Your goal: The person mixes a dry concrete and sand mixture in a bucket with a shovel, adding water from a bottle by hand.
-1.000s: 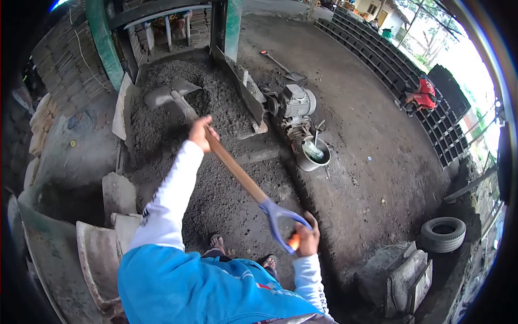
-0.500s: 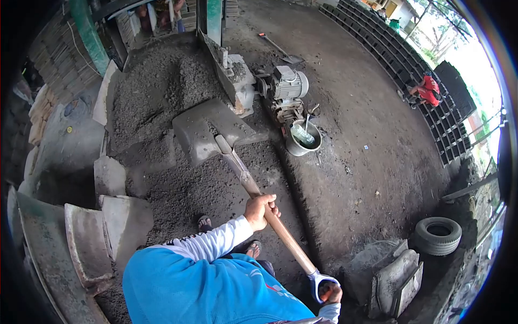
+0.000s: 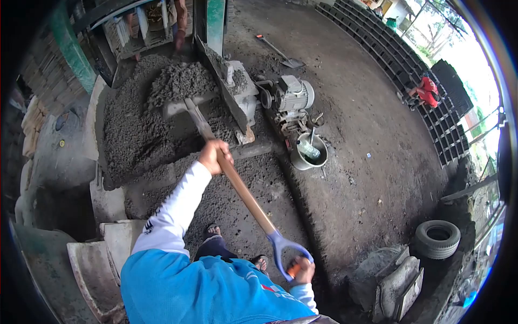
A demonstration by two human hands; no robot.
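My left hand (image 3: pixel 216 157) is wrapped round the upper part of the wooden shaft of a shovel (image 3: pixel 245 193). At the shaft's lower right end, my right hand (image 3: pixel 302 269) grips the D-shaped handle. The shovel's blade lies in the trough, loaded with a heap of wet grey mix (image 3: pixel 181 83) that hides most of it. More grey mix (image 3: pixel 127 135) surrounds the blade, between the trough's side boards.
An electric motor (image 3: pixel 295 94) and a metal bucket (image 3: pixel 309 160) with a bottle stand right of the trough. Behind lies another shovel (image 3: pixel 280 52). A person in red (image 3: pixel 428 92) crouches by dark block rows. A tire (image 3: pixel 437 239) lies at right. Another person's arm hangs at the top.
The shovel has moved forward into the trough, and its blade now carries mix. My left hand has reached up and left; my right hand has moved left and slightly up.
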